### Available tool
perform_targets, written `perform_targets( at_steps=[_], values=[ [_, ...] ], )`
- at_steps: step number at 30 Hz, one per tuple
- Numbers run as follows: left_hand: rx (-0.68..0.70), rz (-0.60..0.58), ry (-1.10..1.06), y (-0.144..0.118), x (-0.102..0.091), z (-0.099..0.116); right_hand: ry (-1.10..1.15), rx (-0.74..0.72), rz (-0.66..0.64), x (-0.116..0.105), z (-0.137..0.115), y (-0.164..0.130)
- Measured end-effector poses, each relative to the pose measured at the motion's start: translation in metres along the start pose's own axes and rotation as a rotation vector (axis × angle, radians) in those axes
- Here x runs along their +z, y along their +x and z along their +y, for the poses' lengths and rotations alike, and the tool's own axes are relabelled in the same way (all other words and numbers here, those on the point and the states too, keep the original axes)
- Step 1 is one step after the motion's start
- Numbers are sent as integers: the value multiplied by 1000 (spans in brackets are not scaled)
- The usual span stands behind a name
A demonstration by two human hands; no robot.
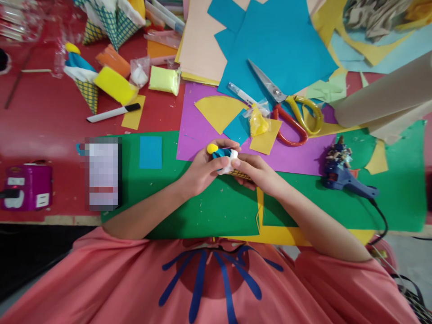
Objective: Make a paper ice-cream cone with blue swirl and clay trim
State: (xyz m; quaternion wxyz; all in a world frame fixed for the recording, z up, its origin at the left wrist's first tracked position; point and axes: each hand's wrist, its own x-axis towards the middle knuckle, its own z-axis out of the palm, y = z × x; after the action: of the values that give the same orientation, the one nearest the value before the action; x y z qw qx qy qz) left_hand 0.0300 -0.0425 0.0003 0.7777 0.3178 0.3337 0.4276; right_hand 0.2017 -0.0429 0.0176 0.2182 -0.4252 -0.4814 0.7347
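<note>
Between my two hands is a small craft ice cream cone (232,155), lying on its side above the green sheet (189,216). It has a blue top with a yellow ball at its left end, a white band, and a yellow cone with a dark grid. My left hand (199,171) is closed round the blue top. With thumb on the white band, my right hand (258,173) grips the cone part; its tip is hidden by the fingers. A similar finished cone (86,85) lies at the upper left.
Scissors (278,96) lie open on blue and purple sheets. At the right are a glue gun (344,173) with a cord and a large pale roll (388,92). Clay packets (116,85), a marker (113,112), a phone (104,173) and a purple box (29,186) sit at the left.
</note>
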Motion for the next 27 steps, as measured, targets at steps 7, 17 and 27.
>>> perform_targets(
  at_steps=[7, 17, 27],
  values=[
    [10, 4, 5, 1, 0, -2, -3, -8, -5, 0, 2, 1],
    [-12, 28, 0, 0, 2, 0, 7, -4, -5, 0, 0, 1],
    [-37, 64, -50, 2, 3, 2, -17, -3, -8, 2, -1, -1]
  ],
)
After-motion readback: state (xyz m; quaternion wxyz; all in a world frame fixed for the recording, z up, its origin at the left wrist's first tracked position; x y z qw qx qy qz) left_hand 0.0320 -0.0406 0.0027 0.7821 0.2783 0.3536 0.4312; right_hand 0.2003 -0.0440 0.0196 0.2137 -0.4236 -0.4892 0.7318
